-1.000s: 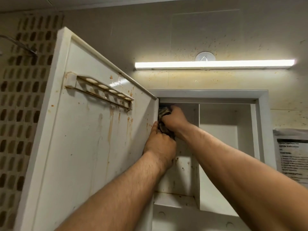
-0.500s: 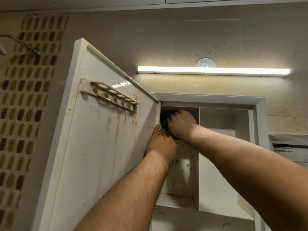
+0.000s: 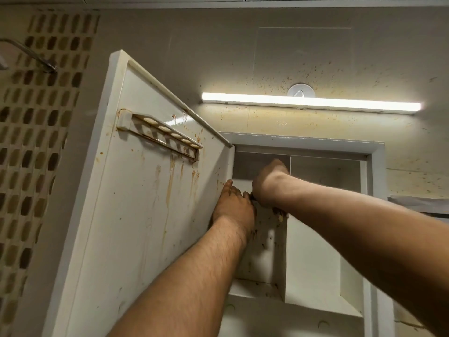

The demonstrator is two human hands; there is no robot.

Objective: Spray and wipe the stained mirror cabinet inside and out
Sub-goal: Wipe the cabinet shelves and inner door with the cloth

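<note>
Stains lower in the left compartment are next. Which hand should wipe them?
Right, likely. The right hand is inside the left compartment, its grip curled on the cloth. The left hand is braced against the door.

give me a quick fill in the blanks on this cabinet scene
The stained white cabinet door stands ___.
The long light bar above the recessed white cabinet is switched ___.
The right hand grips a dark cloth in the cabinet's ___-hand compartment.
The left hand rests against the stained ___.
Missing: open, on, left, door.
</note>
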